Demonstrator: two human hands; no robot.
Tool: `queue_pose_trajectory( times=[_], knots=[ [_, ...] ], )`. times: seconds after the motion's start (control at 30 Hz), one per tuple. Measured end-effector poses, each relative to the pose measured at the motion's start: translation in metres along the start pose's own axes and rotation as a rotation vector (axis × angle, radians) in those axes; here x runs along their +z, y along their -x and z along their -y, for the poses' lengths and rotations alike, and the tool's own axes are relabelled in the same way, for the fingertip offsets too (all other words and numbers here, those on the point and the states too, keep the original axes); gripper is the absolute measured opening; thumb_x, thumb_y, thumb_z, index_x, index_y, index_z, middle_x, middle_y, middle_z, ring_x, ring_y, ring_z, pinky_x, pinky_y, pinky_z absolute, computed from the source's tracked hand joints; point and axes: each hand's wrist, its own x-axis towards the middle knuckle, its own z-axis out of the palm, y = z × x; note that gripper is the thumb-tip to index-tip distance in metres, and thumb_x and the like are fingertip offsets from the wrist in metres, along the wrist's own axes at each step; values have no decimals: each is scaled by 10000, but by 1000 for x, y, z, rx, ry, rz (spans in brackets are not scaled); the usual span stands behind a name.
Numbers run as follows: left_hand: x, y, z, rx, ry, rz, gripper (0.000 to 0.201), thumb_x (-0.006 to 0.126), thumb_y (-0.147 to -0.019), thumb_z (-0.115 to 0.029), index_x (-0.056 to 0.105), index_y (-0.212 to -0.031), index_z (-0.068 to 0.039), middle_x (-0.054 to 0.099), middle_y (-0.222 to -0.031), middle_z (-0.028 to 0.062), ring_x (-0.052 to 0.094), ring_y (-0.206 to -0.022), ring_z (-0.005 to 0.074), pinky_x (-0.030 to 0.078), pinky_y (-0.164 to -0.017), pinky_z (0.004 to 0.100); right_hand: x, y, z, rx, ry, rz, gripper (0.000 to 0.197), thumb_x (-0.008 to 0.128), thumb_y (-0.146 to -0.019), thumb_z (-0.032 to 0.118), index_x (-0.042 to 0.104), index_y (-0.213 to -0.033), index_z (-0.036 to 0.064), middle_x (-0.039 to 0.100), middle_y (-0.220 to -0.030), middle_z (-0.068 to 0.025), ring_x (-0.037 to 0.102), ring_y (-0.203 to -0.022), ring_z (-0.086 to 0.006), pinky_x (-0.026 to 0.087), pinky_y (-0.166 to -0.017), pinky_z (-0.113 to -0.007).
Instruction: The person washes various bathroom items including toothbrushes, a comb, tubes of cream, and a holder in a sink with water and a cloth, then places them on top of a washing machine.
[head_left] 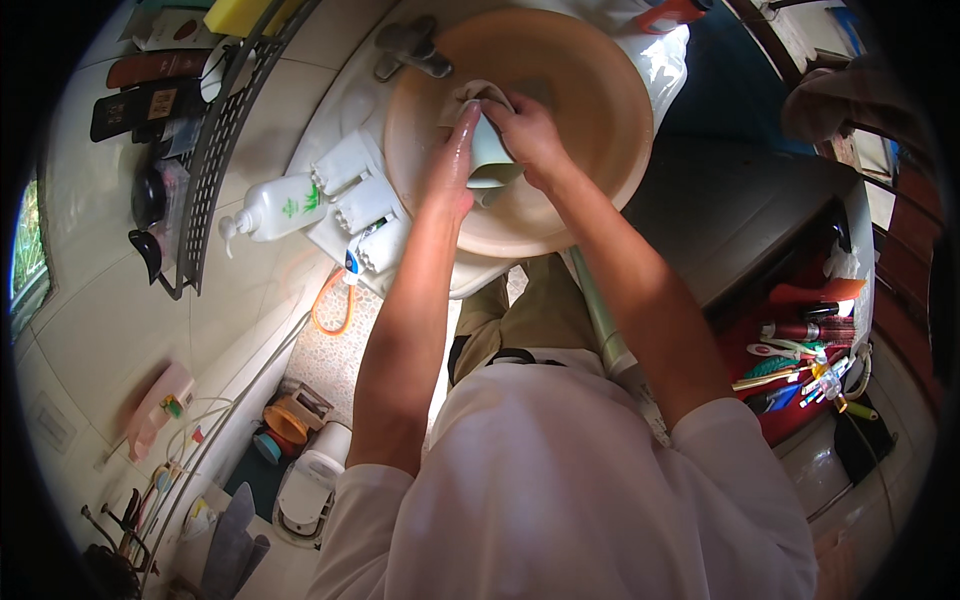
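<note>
A pale green cup (489, 148) is held tilted between my two hands over a basin, its open end toward me. My left hand (458, 153), wet and shiny, is closed along the cup's left side. My right hand (528, 135) closes in from the right, its fingers at the far end of the cup. There a bunched beige cloth (482, 91) lies against the cup under my right fingertips. Some fingers of both hands are hidden behind the cup. Beneath is the round peach-coloured basin (615, 170), with what looks like shallow water in it.
A metal tap (412, 50) stands at the basin's far left. Left of the basin are a white pump bottle (280, 207) and a white holder (362, 200). A dark perforated rack (222, 135) hangs on the tiled wall. Brushes and toothbrushes (815, 375) crowd a red surface at right.
</note>
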Motion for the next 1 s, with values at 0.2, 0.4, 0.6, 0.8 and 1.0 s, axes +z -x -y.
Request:
queue_pose_trajectory(
  times=[0.2,0.4,0.6,0.8,1.0],
  knots=[
    [12,5,-13,-106,-435,-156,461,585,-906,-363,531,-1191,-5,608,-1075,108,603,-956,208,488,-815,321,-8,3,-15,-232,264,-124,384,583,-850,253,600,-1116,-24,666,-970,-195,645,-883,-272,486,-773,-346],
    [24,-3,-8,166,-643,-422,544,504,-936,-448,509,-1224,14,604,-1137,119,594,-1018,211,479,-844,310,2,48,8,-317,390,-182,502,522,-880,318,511,-1220,-51,598,-1093,-280,574,-1031,-414,439,-895,-411],
    [-4,-5,-31,-53,-41,125,583,396,-948,-528,487,-1239,-31,572,-1192,121,568,-1071,226,465,-928,370,2,93,8,-570,723,-1,567,612,-857,313,472,-1266,-54,583,-1074,-247,607,-892,-350,469,-774,-387],
    [7,3,15,-34,107,106,566,472,-920,-533,453,-1302,-115,526,-1250,54,512,-1154,197,456,-947,346,-12,44,32,-532,789,56,617,531,-856,480,552,-1202,-29,561,-1187,-269,543,-1117,-379,410,-963,-386],
    [2,1,13,41,67,-64,436,511,-904,-435,522,-1183,-99,577,-1122,67,571,-1036,212,487,-899,371,-4,51,35,-266,682,96,473,585,-802,377,622,-1095,7,619,-1077,-217,601,-962,-371,477,-847,-380]
  ],
)
